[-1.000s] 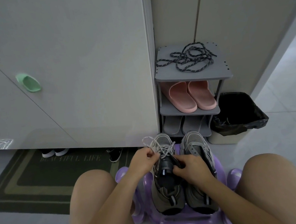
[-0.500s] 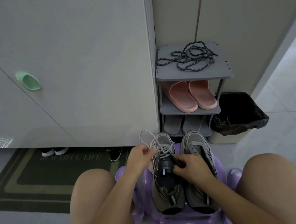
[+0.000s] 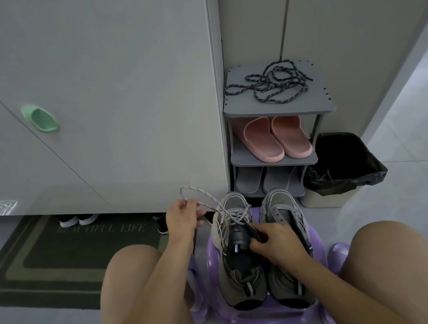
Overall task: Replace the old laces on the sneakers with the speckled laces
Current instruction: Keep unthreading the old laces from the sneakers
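Shoe rack (image 3: 279,108) at 1 o'clock, speckled laces (image 3: 271,85) on top, untouched. Purple stool (image 3: 274,315) at 6 carries the sneakers (image 3: 284,215). Right hand (image 3: 275,242) grips laced sneaker (image 3: 241,279) tongue; left hand (image 3: 181,218) pinches old lace (image 3: 205,196) loop at 10. Risk: lace snags an eyelet and the pull drags the sneaker off the stool.

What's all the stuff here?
purple plastic stool: one, purple, on floor
grey mesh sneakers: two, grey, on stool
pale old lace: one, grey, one sneaker
grey shoe rack: one, grey, beside white cabinet
dark speckled laces: one tangle, navy, rack top
pink slippers: two, pink, middle shelf
grey slippers: two, grey, bottom shelf
black-lined bin: one, black, beside rack
green door handle: one, green, cabinet
dark doormat: one, green, floor
left hand: pinching lace
right hand: holding laced sneaker
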Demonstrator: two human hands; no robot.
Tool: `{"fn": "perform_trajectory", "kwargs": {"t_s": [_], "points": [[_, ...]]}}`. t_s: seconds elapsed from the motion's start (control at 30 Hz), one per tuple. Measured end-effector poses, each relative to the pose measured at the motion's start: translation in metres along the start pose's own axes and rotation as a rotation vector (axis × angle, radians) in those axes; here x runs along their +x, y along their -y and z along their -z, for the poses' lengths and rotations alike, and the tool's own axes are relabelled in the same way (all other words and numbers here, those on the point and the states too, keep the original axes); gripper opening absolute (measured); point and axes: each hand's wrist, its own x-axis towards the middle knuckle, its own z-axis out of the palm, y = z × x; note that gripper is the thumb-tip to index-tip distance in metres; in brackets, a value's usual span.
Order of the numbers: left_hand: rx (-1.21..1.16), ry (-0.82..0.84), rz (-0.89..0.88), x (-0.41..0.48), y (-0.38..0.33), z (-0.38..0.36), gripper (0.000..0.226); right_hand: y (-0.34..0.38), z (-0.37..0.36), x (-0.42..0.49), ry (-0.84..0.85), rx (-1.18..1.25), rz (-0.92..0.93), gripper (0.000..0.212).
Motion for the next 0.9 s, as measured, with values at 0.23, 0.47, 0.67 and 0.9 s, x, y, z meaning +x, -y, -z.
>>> {"fn": "perform_trajectory", "kwargs": {"t_s": [0.23,0.47,0.67,0.9], "points": [[0.462,0.142,-0.069,-0.008,0.019,-0.002,0.017,0.004,0.0,0.0,0.038,-0.046,-0.019,0.03],[0.801,0.244,-0.015,-0.01,0.013,0.015,0.021,0.016,0.018,0.035,0.135,-0.036,-0.214,0.038],[0.724,0.173,-0.505,-0.028,0.018,0.001,0.009,0.015,0.005,0.057,0.171,0.121,-0.345,0.028],[1.034,0.444,-0.651,-0.014,0.037,-0.016,0.057,0.014,0.006,0.054,0.145,-0.026,-0.219,0.03]]}}
